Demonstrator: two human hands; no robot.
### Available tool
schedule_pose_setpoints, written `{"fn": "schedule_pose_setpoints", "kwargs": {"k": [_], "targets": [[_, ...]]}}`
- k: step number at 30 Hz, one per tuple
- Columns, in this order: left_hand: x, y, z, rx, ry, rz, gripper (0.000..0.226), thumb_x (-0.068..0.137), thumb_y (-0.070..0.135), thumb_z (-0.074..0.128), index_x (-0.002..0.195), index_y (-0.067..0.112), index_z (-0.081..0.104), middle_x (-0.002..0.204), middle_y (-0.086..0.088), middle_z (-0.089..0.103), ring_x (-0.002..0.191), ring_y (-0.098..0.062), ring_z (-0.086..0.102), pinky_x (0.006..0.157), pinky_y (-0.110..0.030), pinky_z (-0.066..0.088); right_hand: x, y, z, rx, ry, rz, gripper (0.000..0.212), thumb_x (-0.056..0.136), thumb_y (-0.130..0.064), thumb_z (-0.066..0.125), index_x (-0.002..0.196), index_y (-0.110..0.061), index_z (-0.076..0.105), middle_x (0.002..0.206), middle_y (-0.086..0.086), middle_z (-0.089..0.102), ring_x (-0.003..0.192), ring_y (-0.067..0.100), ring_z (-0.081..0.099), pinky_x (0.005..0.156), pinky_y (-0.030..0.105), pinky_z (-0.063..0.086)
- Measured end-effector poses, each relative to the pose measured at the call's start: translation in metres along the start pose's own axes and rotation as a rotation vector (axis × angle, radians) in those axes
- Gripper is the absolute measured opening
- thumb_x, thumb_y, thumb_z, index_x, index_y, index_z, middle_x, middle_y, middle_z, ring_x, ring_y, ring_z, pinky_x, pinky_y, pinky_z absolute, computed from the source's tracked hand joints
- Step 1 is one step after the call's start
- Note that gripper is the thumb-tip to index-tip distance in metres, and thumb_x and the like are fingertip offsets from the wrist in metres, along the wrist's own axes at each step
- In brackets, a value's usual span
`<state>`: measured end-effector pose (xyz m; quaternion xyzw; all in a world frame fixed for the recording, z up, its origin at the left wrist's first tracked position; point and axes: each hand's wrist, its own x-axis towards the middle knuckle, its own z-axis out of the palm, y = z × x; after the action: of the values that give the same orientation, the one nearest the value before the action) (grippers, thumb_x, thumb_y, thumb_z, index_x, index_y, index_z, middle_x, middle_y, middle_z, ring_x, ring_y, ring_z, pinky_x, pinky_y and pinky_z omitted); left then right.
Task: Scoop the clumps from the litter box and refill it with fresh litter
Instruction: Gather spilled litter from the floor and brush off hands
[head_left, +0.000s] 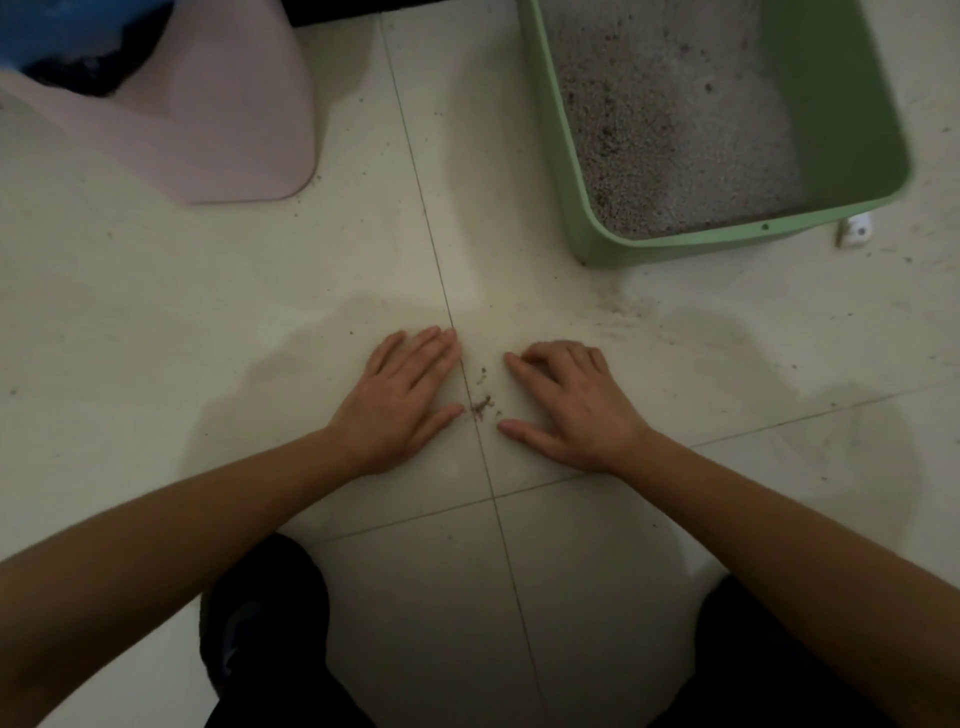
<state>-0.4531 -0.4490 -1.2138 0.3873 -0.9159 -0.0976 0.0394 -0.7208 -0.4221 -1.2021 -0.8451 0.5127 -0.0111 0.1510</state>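
Left hand (400, 400) flat on floor, fingers straight. Right hand (576, 410) palm down, fingers loosely bent, holding nothing. Grit (480, 405) lies between hands. Box (675, 249) ahead right, well apart; litter (675, 130) inside loose, grainy. Box probably stiff, heavy: grip rim.

Person's body, head view. The left forearm (156, 545) and right forearm (810, 545) are bare along their whole visible length, from the frame edge to the wrist. The left hand (400, 400) and right hand (576, 410) are likewise bare; the nails that show, on the thumbs and the right forefinger, are cut short. Along the bottom edge, the left leg (270, 613) and right leg (753, 654) are covered in plain black fabric with a matte, unpatterned surface. A faint greyish patch lies on the left leg's fabric, too dim to identify. The cut of the garment cannot be made out.
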Motion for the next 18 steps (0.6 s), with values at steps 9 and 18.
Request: {"fn": "schedule_pose_setpoints", "kwargs": {"k": [9, 18], "targets": [[-0.012, -0.028, 0.001, -0.065, 0.181, -0.003, 0.029, 0.096, 0.007, 0.054, 0.119, -0.007, 0.064, 0.097, -0.02, 0.06, 0.083, -0.035, 0.054, 0.076, -0.041, 0.045, 0.012, -0.028, 0.04, 0.279, 0.309, -0.08, 0.041, 0.089, -0.041, 0.069, 0.115, -0.01, 0.072, 0.095, 0.008, 0.057, 0.084, 0.024, 0.052, 0.074, 0.032, 0.044], [-0.015, -0.007, -0.003, -0.195, 0.131, 0.058, 0.026, 0.098, 0.016, 0.056, 0.102, -0.006, 0.069, 0.087, -0.016, 0.059, 0.074, -0.031, 0.053, 0.068, -0.04, 0.047, 0.023, -0.037, 0.041, 0.294, 0.287, -0.179, 0.017, 0.091, -0.019, 0.069, 0.083, -0.004, 0.07, 0.079, 0.012, 0.063, 0.069, 0.029, 0.058, 0.067, 0.037, 0.051]]}}
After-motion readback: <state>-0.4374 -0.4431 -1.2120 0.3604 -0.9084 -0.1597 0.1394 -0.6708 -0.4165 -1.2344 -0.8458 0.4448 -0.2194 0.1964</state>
